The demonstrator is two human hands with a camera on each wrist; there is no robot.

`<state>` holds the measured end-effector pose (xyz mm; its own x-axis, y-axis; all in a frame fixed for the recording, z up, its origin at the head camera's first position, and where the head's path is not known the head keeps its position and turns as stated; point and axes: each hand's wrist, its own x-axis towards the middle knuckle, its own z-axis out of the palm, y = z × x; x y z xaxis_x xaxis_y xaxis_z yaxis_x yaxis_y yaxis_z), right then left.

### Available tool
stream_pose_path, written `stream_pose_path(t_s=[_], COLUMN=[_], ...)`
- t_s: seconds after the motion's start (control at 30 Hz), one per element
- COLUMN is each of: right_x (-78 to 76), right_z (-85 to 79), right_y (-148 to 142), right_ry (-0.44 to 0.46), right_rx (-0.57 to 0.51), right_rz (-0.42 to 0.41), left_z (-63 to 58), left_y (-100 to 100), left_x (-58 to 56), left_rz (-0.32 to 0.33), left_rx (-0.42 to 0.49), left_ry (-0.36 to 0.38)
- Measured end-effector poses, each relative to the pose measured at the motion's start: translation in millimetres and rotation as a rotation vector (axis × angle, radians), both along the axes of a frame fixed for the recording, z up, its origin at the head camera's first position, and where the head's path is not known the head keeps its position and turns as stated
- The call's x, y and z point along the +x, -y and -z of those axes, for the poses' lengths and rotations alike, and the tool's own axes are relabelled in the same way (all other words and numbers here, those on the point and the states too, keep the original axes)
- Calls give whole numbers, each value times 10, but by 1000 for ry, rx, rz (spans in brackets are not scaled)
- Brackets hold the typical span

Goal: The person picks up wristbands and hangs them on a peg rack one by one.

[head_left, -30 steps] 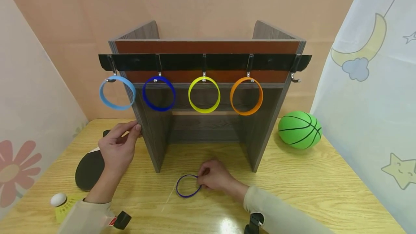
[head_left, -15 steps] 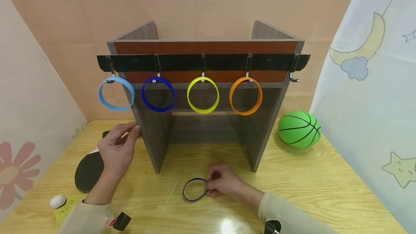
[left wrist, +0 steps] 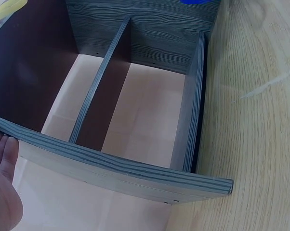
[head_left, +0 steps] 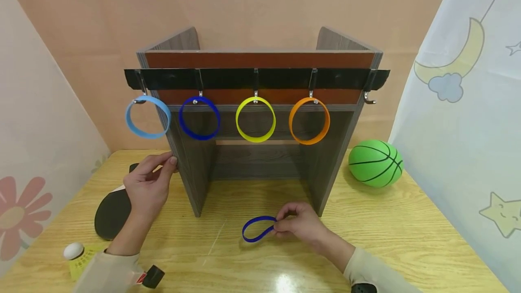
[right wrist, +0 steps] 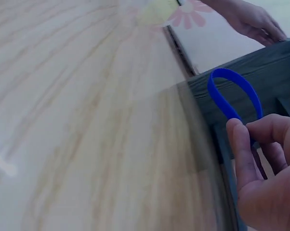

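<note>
A blue wristband (head_left: 253, 231) is pinched between the thumb and fingers of my right hand (head_left: 301, 224), low in front of the shelf. The band is squeezed into a teardrop loop, also seen in the right wrist view (right wrist: 225, 98). My left hand (head_left: 147, 184) holds the left side panel of the grey wooden shelf (head_left: 191, 162) near its front edge; some fingertips are hidden. Along the shelf's black strip (head_left: 228, 78), hooks carry a light blue wristband (head_left: 148, 135), a dark blue one (head_left: 202, 137), a yellow one (head_left: 255, 139) and an orange one (head_left: 309, 142). The far-right hook (head_left: 369, 98) bears no band.
A green ball (head_left: 375, 163) lies right of the shelf. On the left are a black table-tennis bat (head_left: 111, 215), partly behind the left arm, and a yellow shuttlecock (head_left: 79, 259). Printed cloth screens flank the wooden table (head_left: 390, 238).
My right hand has moved right with the blue wristband, which has gone from a round loop near the table to a squeezed, tilted one. My left hand stays on the shelf.
</note>
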<state>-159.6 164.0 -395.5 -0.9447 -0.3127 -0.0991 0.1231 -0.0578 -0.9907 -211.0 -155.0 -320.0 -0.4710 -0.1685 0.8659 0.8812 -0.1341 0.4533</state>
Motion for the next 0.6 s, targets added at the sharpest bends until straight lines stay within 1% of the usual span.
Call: stream_pose_path(t_s=[0.07, 0.17, 0.33, 0.47, 0.6], right_x=[3, 3, 17, 41, 64], right_z=[-43, -113, -247, -340, -417], right_y=[-40, -96, -182, -220, -255], right_ry=[-8, -44, -129, -190, -256], right_rx=[-27, -82, -216, -336, -435], right_rz=[19, 32, 52, 33, 9], left_z=[6, 12, 44, 98, 131], left_y=[6, 15, 31, 57, 72], left_x=[-7, -23, -68, -109, -122], left_rz=[-4, -7, 7, 4, -1], left_rx=[-4, -7, -3, 1, 4], left_ry=[-5, -14, -14, -17, -13])
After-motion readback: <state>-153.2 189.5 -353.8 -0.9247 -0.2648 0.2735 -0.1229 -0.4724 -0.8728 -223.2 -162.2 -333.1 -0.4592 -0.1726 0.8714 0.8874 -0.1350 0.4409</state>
